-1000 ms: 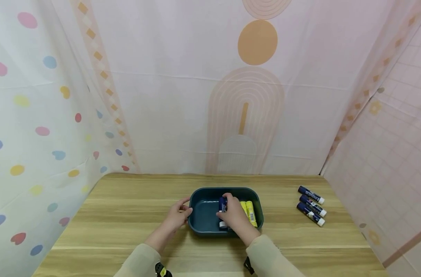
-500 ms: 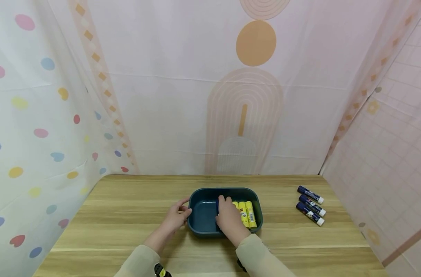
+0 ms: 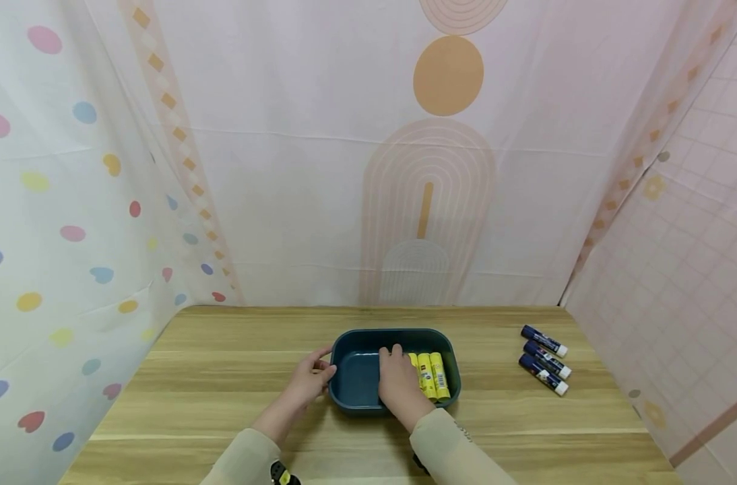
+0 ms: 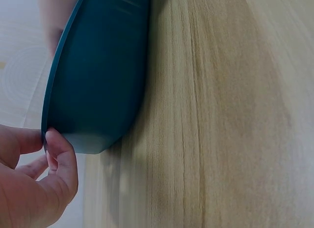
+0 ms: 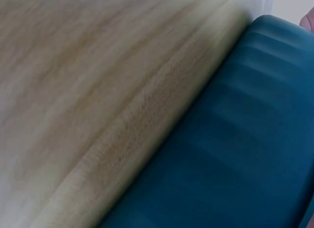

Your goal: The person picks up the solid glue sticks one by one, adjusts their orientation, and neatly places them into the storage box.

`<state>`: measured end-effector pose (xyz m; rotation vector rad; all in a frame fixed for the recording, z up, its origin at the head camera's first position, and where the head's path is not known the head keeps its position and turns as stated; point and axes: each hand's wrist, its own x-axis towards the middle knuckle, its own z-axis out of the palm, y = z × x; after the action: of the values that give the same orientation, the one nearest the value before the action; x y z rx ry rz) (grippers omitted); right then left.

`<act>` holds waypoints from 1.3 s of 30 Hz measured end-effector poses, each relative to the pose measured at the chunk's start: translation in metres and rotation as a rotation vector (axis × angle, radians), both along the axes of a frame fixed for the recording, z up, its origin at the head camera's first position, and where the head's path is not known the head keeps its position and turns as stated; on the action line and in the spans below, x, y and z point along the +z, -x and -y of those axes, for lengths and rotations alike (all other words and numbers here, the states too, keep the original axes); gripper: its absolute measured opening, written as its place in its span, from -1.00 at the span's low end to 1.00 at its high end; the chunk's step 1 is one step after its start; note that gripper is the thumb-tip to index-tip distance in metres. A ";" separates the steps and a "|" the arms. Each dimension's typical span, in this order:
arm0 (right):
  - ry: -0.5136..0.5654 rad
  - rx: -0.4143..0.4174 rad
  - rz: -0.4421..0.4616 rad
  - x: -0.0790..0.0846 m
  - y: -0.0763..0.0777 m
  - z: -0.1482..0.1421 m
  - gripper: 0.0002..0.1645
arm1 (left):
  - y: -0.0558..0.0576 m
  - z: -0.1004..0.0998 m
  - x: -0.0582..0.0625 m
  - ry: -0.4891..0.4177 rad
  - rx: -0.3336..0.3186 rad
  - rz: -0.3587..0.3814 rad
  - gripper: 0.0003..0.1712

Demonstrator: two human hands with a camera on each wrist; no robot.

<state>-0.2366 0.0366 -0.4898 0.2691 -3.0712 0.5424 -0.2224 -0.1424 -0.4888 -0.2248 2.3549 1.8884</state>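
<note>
Bin near the tabletop's far edge, left end pinched by left hand; right hand, its grip hidden, has shifted left inside, revealing a third yellow tube; placing seems underway.

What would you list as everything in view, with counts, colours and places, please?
Bin: one, dark teal, middle of the table.
Yellow tubes: at least three, yellow, side by side in the bin's right part.
Blue tubes: three, dark blue with white ends, on the table, right of the bin.
Table: one, wood-coloured, under the bin.
Hangings: at least two, pale with printed shapes, behind and beside the table.
Sleeves: two, beige, on the forearms.
Left hand: one, pinching the bin's left rim.
Right hand: one, reaching into the bin; its fingertips' contact is hidden.
</note>
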 end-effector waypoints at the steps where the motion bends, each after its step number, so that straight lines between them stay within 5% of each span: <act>1: 0.002 0.009 -0.007 0.001 0.000 -0.001 -0.43 | 0.000 0.000 0.000 -0.002 0.000 -0.001 -0.49; 11: 0.111 0.040 -0.096 0.026 0.001 -0.030 -0.52 | 0.000 0.000 0.001 0.006 -0.009 -0.008 -0.49; 22: 0.325 0.109 -0.188 0.044 0.004 -0.093 -0.49 | -0.001 0.002 0.000 -0.015 -0.009 -0.002 -0.49; 31: 0.360 0.190 -0.223 0.036 0.004 -0.152 -0.40 | -0.001 0.002 0.000 -0.010 -0.002 0.004 -0.49; 39: 0.232 0.206 -0.307 0.017 0.003 -0.208 -0.33 | 0.000 0.001 -0.001 -0.007 -0.008 0.012 -0.49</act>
<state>-0.2395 0.2447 -0.4724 0.6038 -2.6713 0.7762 -0.2224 -0.1439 -0.4898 -0.2256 2.3379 1.8860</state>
